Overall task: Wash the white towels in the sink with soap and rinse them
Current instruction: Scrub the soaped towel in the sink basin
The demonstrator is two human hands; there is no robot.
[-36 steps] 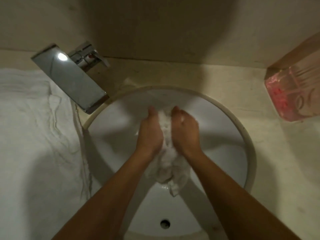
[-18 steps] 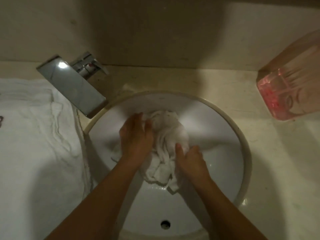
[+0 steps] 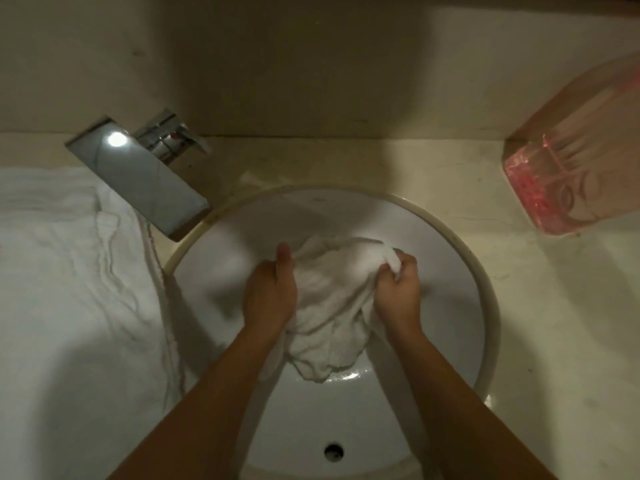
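Terrycloth, basically: a wet, crumpled white terry towel (image 3: pixel 329 306) is bunched up in the middle of the round white glazed ceramic sink (image 3: pixel 450 271), held just above the shiny basin floor. It's gripped on both sides. The left hand (image 3: pixel 270 296) is wrapped around the towel's left edge with the thumb stuck out toward the far side, and the right hand (image 3: pixel 398 296) is curled tight on a pinched-up fold at the far right corner. A small round overflow hole (image 3: pixel 334 451) can be seen low on the near wall of the basin.

More white towels (image 3: pixel 69 306), soft and wrinkly, are spread over the beige stone countertop (image 3: pixel 554 341) at the left, right up against the sink rim. A flat rectangular chrome faucet (image 3: pixel 138 178) is angled over the far-left rim. At the far right, a clear pink boxy plastic container (image 3: pixel 571 181) is parked on the counter; some markings are on it, but nothing can be read and its contents can't be made out.
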